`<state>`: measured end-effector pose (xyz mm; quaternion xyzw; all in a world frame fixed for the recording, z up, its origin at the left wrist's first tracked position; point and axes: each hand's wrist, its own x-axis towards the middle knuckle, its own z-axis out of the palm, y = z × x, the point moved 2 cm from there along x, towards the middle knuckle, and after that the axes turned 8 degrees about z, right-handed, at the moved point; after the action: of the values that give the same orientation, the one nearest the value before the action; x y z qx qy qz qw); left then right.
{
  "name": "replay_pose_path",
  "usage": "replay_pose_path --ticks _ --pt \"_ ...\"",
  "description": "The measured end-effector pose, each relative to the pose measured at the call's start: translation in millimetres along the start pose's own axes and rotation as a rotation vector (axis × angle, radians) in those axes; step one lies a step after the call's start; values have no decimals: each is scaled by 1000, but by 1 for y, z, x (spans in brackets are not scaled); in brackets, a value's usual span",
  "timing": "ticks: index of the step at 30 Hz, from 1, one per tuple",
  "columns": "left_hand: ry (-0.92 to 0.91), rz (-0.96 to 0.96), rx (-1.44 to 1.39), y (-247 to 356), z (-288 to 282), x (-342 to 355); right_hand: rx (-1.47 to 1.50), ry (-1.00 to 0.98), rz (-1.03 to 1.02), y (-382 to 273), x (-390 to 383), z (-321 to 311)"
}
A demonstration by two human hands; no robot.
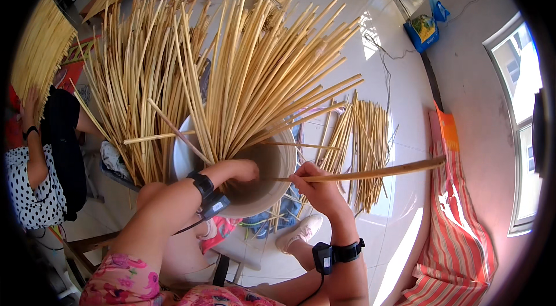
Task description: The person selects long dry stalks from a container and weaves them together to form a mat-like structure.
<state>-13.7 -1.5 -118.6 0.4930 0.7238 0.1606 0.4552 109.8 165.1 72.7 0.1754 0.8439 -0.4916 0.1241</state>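
A long straw-coloured stalk is pinched in my right hand, which is closed around it to the right of a white bucket. Its thicker end points out to the right, while the thin end runs left over the bucket toward my left hand. That hand is closed over the bucket's opening. Its fingertips face down, so what they hold is hidden. A big bundle of similar stalks stands in the bucket, fanning up and away from me.
Another dense bundle of stalks stands to the left. Loose stalks lie on the floor at right. A person in a dotted top sits at far left, one hand on a stalk mat. Striped cloth lies along the right wall.
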Motion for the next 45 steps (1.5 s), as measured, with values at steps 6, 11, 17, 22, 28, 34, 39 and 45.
replay_pose_path --ticks 6,11,17,22,28,34,39,45 --pt "330 105 -219 53 -43 -31 284 -53 -13 13 3 -13" --pt "370 370 -490 81 -52 -44 536 34 69 7 -3 -38" --pt "417 384 -445 100 -57 -54 716 159 94 14 -4 -40" --pt "263 461 -794 112 -62 -67 808 207 138 23 -3 -56" --pt "343 396 -849 114 -63 -66 819 214 114 19 -4 -50" --pt "549 171 -730 106 -55 -49 761 94 101 7 -1 -23" --pt "676 311 -411 111 -50 -44 733 98 114 6 7 6" --pt "345 511 -562 113 -62 -63 776 148 130 2 4 -24"
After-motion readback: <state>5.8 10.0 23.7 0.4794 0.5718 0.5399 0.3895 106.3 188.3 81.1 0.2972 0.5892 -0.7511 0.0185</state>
